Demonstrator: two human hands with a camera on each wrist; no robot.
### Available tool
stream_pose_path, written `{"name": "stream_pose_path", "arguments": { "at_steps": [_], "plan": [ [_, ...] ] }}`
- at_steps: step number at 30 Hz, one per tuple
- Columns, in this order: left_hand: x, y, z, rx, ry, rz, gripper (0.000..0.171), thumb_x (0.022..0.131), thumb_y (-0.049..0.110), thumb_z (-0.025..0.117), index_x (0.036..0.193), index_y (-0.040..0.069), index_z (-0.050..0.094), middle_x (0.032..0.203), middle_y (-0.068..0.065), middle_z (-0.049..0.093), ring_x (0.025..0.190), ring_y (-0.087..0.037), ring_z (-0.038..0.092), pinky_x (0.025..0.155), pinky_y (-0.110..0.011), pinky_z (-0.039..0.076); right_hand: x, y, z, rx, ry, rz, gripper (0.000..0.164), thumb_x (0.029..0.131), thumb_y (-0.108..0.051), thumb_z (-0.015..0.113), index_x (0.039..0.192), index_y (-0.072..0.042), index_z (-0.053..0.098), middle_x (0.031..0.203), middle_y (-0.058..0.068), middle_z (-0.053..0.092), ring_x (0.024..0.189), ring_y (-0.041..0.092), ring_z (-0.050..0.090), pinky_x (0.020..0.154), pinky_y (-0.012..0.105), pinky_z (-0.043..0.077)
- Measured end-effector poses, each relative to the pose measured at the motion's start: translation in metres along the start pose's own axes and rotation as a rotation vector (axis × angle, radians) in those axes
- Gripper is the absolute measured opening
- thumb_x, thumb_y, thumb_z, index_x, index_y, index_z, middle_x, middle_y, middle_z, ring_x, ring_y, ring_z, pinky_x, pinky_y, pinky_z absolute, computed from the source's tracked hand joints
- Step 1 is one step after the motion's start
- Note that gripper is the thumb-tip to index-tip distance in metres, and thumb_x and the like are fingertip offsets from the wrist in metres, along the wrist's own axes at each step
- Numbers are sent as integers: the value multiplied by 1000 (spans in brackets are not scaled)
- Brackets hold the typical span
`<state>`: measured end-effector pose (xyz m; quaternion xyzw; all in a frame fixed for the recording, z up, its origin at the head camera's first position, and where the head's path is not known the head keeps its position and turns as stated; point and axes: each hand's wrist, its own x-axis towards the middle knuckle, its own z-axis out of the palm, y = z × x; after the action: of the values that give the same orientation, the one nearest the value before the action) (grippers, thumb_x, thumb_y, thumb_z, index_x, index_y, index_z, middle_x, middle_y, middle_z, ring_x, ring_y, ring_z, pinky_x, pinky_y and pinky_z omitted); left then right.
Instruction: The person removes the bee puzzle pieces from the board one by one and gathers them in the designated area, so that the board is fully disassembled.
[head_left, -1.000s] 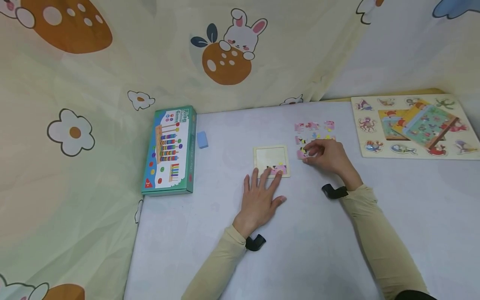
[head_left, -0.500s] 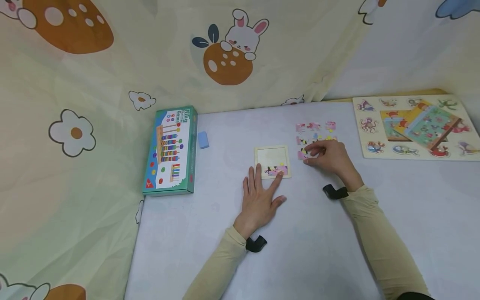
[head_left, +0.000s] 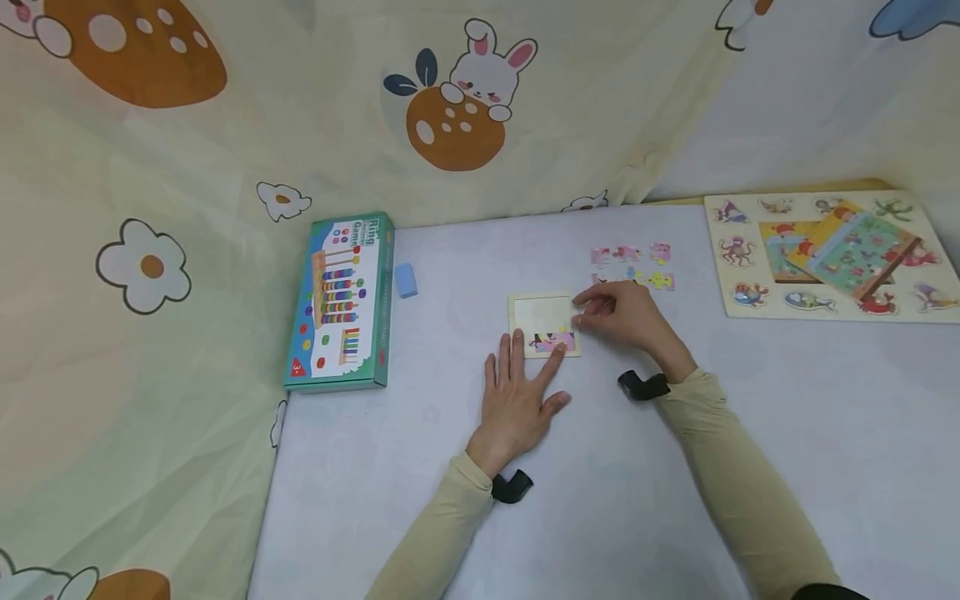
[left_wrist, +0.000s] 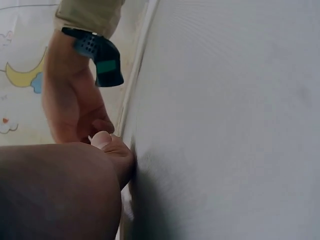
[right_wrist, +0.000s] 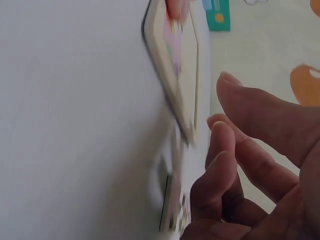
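In the head view, my left hand [head_left: 517, 408] lies spread on the table, its index fingertip on the pink pieces [head_left: 545, 341] along the lower edge of a small cream puzzle tray [head_left: 536, 311]. My right hand [head_left: 618, 312] is at the tray's right rim, thumb and index bent towards each other. Up close in the right wrist view, the thumb [right_wrist: 255, 107] stands apart from the curled fingers beside the tray's corner; I cannot tell whether they hold a piece. More loose jigsaw pieces [head_left: 626, 253] lie beyond the right hand, some hidden by it.
A green boxed ring game [head_left: 337, 300] stands on the left of the white table, with a blue block [head_left: 405, 280] beside it. To the far right lies a sea-animal puzzle board [head_left: 735, 287] with two colourful cards [head_left: 862, 250] on it. A patterned curtain [head_left: 300, 108] hangs behind.
My right hand has moved left from the loose pieces to the tray's right rim. The left hand keeps its place, with its index and middle fingers shifted slightly.
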<state>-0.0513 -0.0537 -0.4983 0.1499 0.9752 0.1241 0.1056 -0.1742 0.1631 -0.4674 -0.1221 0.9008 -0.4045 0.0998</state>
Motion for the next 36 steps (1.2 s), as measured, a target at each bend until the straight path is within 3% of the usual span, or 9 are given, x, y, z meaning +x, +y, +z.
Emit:
{"name": "stream_pose_path", "arguments": {
  "at_steps": [7,12,18,28,36],
  "plan": [
    [1,1,-5,10,-42,-18,67,108,62,40,169,43,20,177,-26,-5,165,-43,-9,131,-64,8,11,-28,19,-55,-171,-16,22,89,-26,86,103,-8,82,82,3,75,73,16,63,67,31,47],
    [2,1,-7,19,-63,-22,67,108,62,39,169,43,20,177,-24,-7,165,-42,-11,131,-64,7,14,-43,25,-109,-245,-19,19,87,-26,87,96,-11,81,77,0,73,70,15,61,64,30,44],
    [2,1,-7,12,-75,-23,66,108,63,38,169,43,20,177,-24,-7,165,-41,-12,131,-64,6,14,-54,29,-175,-272,15,19,83,-27,90,91,-14,79,76,-1,70,69,15,59,62,29,42],
    [3,2,-5,18,-88,-38,66,108,62,39,169,43,22,178,-23,-7,165,-40,-13,131,-63,6,14,-57,35,-232,-276,40,21,85,-23,91,96,-12,77,88,3,74,78,20,62,70,33,46],
    [2,2,-5,29,-91,-41,66,108,63,40,168,44,22,177,-24,-6,165,-41,-12,131,-63,7,12,-56,35,-205,-281,41,25,86,-21,90,98,-11,72,92,4,73,83,21,64,78,37,48]
  ]
}}
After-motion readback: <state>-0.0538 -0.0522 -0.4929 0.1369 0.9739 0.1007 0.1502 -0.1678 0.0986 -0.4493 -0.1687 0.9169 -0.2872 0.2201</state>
